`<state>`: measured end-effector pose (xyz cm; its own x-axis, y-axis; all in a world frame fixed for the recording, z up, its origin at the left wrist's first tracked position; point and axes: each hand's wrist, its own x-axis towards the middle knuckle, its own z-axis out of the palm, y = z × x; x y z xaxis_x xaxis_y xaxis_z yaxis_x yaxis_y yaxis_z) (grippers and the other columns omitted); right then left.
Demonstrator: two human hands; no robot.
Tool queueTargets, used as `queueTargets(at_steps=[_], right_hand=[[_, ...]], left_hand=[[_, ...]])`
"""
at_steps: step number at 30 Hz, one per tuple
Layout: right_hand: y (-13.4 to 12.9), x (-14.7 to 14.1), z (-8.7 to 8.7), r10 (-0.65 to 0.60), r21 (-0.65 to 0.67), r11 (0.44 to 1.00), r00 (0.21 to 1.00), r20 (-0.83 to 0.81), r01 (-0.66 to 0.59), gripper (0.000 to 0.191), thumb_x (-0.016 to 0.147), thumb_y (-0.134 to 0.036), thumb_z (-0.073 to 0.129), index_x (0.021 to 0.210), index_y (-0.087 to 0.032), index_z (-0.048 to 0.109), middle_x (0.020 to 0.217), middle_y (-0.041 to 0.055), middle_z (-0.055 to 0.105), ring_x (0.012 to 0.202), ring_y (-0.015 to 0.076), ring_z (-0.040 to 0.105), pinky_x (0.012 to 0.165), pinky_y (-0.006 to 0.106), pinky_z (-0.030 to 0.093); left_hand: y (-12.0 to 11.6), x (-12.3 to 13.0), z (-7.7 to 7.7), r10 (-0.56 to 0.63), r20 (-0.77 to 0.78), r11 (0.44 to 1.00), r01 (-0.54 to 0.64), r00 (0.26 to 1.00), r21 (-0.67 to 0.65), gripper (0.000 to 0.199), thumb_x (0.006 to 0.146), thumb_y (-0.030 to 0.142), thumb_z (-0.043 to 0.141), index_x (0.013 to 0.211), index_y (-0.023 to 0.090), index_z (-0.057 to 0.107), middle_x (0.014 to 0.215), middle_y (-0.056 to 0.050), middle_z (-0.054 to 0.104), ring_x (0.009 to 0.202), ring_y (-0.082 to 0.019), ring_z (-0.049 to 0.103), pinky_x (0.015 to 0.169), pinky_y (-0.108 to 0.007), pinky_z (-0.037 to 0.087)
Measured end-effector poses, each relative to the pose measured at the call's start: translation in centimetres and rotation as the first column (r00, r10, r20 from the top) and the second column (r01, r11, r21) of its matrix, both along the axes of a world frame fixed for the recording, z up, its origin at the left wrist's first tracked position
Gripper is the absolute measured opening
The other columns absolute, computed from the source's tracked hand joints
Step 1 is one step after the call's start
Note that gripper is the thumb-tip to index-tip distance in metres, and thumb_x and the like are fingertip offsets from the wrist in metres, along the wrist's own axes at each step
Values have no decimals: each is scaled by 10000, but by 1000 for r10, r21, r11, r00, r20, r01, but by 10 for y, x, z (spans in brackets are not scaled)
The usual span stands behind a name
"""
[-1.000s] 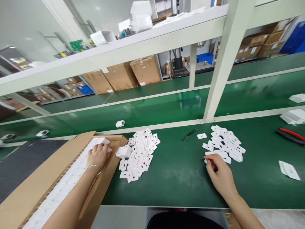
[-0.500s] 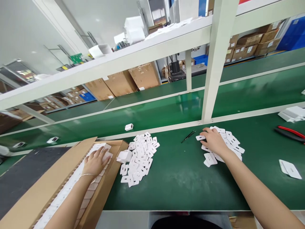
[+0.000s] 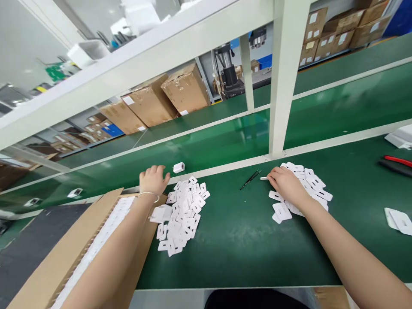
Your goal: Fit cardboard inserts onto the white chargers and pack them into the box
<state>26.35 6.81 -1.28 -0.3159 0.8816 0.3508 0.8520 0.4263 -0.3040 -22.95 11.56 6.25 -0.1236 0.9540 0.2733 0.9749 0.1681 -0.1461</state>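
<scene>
My left hand (image 3: 152, 179) is over the green conveyor's near edge, fingers apart and empty, just left of a small white block (image 3: 178, 167). Below it lie a white housing (image 3: 161, 213) and a spread pile of flat white plates (image 3: 185, 214). A cardboard box (image 3: 141, 253) with rows of white pieces (image 3: 106, 231) sits under my left forearm. My right hand (image 3: 285, 182) pinches one thin white plate (image 3: 264, 178), seen edge-on, above the right pile of white plates (image 3: 310, 184). Black tweezers (image 3: 250, 180) lie left of that hand.
Red-handled pliers (image 3: 397, 165), two white plates (image 3: 399, 221) and white parts (image 3: 401, 137) are at the right. A pale upright post (image 3: 283, 86) and shelf beam (image 3: 144, 56) stand ahead. White blocks (image 3: 75, 193) sit on the conveyor at left.
My left hand has left the box and moved up and right toward the small white block. My right hand has lifted a plate from the pile. The camera view has shifted.
</scene>
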Motion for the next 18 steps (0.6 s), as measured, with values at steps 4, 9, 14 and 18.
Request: queueTargets(at_steps=[4,9,14,18], right_hand=[[-5,-6,3,-100,0,995,993,59,100,305,1032,-152,416,977,-132,715,922,132,678,854,280,604,783,400,443],[-9,-13,5,-143,-28,989,985,99,147,239,981,-62,463,1029,-124,689,951,137,681,889,287,616,789,388,431],[-13,-14,8,-163,-30,986,981,105,167,243,980,-57,457,998,-135,686,936,132,674,888,288,613,767,387,433],[-17,-16,10,-215,6,977,976,18,215,281,1009,-97,408,1083,-147,675,989,120,668,810,243,624,664,348,429]], left_hand=[[43,38,-35,101,52,990,-96,994,-101,553,958,447,467,1318,46,593,1228,-299,637,1187,-473,578,997,-585,415],[70,71,-65,179,180,976,-151,967,-158,553,986,422,443,1436,113,531,1287,-319,610,1194,-489,595,966,-615,432],[76,85,-67,132,355,988,-95,925,-119,488,991,296,415,1430,132,551,1334,-298,590,1287,-472,546,1036,-657,397],[71,95,-58,1,586,997,46,810,-66,466,995,275,376,1395,157,583,1256,-194,678,1115,-352,681,1015,-560,499]])
